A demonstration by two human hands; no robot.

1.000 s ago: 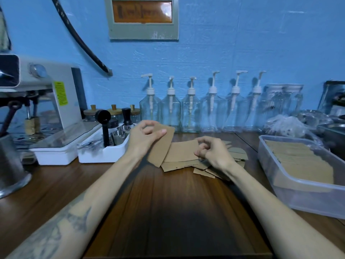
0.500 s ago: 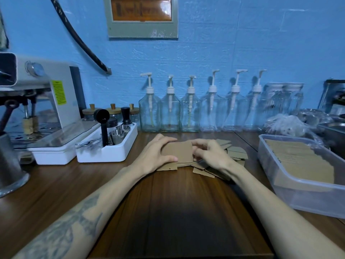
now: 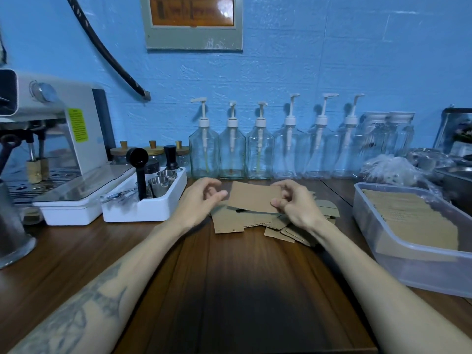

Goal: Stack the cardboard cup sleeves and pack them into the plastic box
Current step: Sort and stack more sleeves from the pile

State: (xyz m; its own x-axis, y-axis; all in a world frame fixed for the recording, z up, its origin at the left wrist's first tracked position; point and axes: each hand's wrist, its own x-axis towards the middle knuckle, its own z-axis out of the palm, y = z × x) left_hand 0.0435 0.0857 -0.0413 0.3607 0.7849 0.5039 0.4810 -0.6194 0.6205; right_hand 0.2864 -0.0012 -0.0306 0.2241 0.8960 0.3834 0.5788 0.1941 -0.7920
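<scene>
A flat brown cardboard cup sleeve (image 3: 251,196) is lifted a little above a loose pile of sleeves (image 3: 237,222) on the wooden counter. My right hand (image 3: 293,203) pinches its right edge. My left hand (image 3: 201,200) hovers just left of the sleeve with fingers curled and apart, not clearly touching it. The clear plastic box (image 3: 419,264) stands at the right and holds a layer of stacked sleeves (image 3: 413,221). Part of the pile is hidden under my right hand.
A white tray (image 3: 143,213) with metal cups and a black tamper sits left of the pile, beside a coffee machine (image 3: 51,139). A row of glass pump bottles (image 3: 258,154) lines the blue wall. A metal jug (image 3: 10,231) stands at far left.
The left hand laid its sleeve on the pile, then let go and drew back. The right hand has now lifted a sleeve off the pile by its right edge.
</scene>
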